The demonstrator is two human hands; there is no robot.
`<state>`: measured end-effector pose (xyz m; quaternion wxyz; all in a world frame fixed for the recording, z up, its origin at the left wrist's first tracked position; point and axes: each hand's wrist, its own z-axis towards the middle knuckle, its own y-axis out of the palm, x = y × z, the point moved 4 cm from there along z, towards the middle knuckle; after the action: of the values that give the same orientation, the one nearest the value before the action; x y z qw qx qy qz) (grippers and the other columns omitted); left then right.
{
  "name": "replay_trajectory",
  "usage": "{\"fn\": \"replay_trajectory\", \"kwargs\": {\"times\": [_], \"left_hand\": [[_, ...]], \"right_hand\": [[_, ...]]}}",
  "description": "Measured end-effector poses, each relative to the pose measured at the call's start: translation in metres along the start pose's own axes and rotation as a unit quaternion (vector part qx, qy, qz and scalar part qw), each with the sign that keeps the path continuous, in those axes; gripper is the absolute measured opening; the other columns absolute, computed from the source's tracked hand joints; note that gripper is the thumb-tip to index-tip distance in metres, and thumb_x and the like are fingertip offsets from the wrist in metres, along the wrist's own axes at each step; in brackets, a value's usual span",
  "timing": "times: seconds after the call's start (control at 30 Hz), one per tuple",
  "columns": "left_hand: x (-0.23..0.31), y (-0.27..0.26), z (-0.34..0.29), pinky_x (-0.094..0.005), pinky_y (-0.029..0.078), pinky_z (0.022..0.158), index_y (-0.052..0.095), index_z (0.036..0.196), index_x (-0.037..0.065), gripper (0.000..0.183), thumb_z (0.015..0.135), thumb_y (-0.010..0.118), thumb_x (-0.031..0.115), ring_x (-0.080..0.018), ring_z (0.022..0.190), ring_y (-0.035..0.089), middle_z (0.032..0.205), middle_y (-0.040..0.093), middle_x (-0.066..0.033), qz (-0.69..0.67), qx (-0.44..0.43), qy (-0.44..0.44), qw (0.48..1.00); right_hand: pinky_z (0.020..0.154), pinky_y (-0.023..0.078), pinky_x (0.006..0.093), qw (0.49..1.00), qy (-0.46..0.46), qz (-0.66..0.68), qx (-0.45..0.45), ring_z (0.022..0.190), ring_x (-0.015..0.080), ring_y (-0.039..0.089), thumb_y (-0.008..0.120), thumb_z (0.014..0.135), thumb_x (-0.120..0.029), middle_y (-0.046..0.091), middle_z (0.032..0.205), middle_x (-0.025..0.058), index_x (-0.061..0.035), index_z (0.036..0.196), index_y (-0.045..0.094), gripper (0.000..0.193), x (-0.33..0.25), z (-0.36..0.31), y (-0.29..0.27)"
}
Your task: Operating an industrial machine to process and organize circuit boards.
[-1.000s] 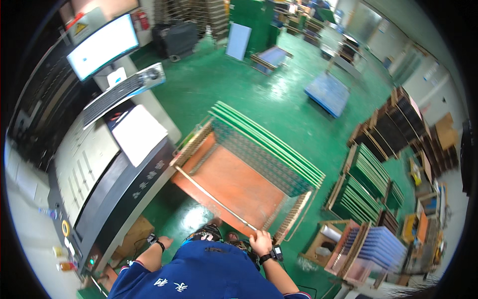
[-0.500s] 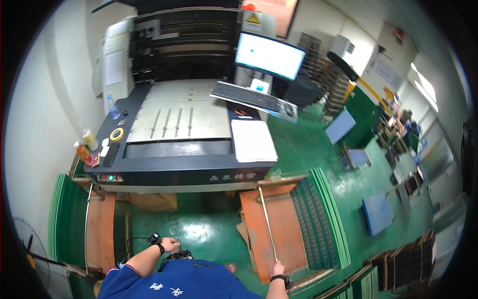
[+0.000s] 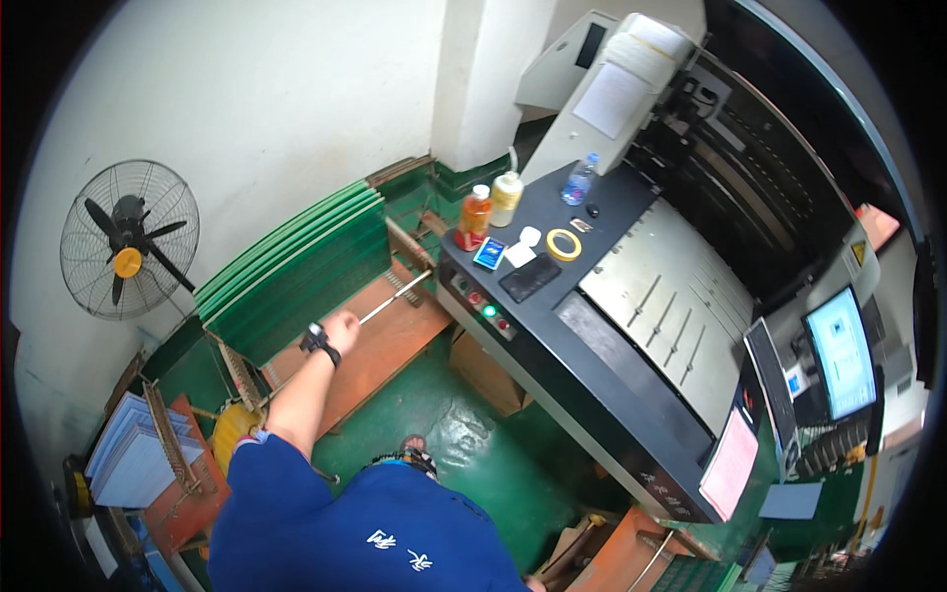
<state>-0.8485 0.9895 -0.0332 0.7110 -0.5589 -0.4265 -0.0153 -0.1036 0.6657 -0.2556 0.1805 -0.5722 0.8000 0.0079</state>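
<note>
My left hand point(image 3: 342, 332) is closed round the near end of a thin metal rod point(image 3: 397, 296). This rod runs above the orange base of a rack point(image 3: 380, 340) on the left, where several green panels point(image 3: 296, 266) stand upright side by side. A black strap with a small device sits on my left wrist. Only a sliver of my right hand point(image 3: 535, 584) shows at the bottom edge, its fingers hidden. Near it is a second orange rack point(image 3: 631, 557) with its own rod.
A dark machine bench point(image 3: 562, 395) holds bottles, a tape roll point(image 3: 563, 245), a phone point(image 3: 531, 278) and a pink sheet point(image 3: 730, 464). A monitor point(image 3: 841, 352) stands at the right. By the left wall are a fan point(image 3: 128, 242) and a rack of pale panels point(image 3: 133, 449).
The view has swung left. My left hand has gone from beside my waist to the left rack's rod. My right hand, earlier on the right rack's rod, is now almost out of view.
</note>
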Motion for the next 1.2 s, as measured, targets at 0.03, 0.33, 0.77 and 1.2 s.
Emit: {"fn": "replay_trajectory", "kwargs": {"times": [0.03,0.33,0.77,1.2], "left_hand": [[-0.009,-0.015,0.020,-0.0405,0.048,0.079,0.063,0.088,0.007,0.018,0.078,0.059,0.021,-0.0303,0.086,0.061,0.089,0.064,-0.0140,-0.009,0.041,-0.020,0.999],[-0.110,-0.146,0.076,-0.0426,0.044,0.089,0.057,0.105,0.005,0.038,0.069,0.058,0.018,-0.0308,0.103,0.054,0.106,0.058,-0.0165,0.213,0.160,-0.107,0.958],[-0.148,-0.134,0.088,-0.0432,0.049,0.075,0.067,0.089,0.008,0.034,0.080,0.058,0.040,-0.0319,0.086,0.063,0.090,0.066,-0.0149,0.204,0.049,-0.226,0.951],[0.068,-0.346,-0.003,-0.0301,0.042,0.061,0.061,0.088,0.002,0.028,0.086,0.060,0.029,-0.0186,0.067,0.057,0.073,0.061,-0.0093,0.070,0.413,0.070,0.906]], "right_hand": [[0.053,0.047,0.0426,1.000,-0.007,-0.010,-0.028,0.066,0.0265,0.059,0.049,0.086,-0.031,0.062,0.079,0.0088,-0.0046,0.098,0.059,0.030,-0.015,0.001,0.018],[0.044,0.045,0.0295,0.957,-0.158,-0.215,-0.111,0.056,0.0154,0.056,0.052,0.088,-0.022,0.060,0.074,0.0056,-0.0084,0.094,0.057,0.016,-0.182,-0.077,0.133],[0.072,0.049,0.0419,0.766,-0.454,-0.454,-0.029,0.084,0.0324,0.060,0.065,0.069,-0.024,0.063,0.087,0.0146,-0.0102,0.086,0.064,0.022,-0.287,-0.137,0.144],[0.038,0.043,0.0339,0.980,-0.095,-0.173,-0.004,0.047,0.0201,0.054,0.050,0.084,-0.016,0.056,0.063,0.0059,-0.0081,0.091,0.056,0.012,-0.153,-0.019,0.025]]}}
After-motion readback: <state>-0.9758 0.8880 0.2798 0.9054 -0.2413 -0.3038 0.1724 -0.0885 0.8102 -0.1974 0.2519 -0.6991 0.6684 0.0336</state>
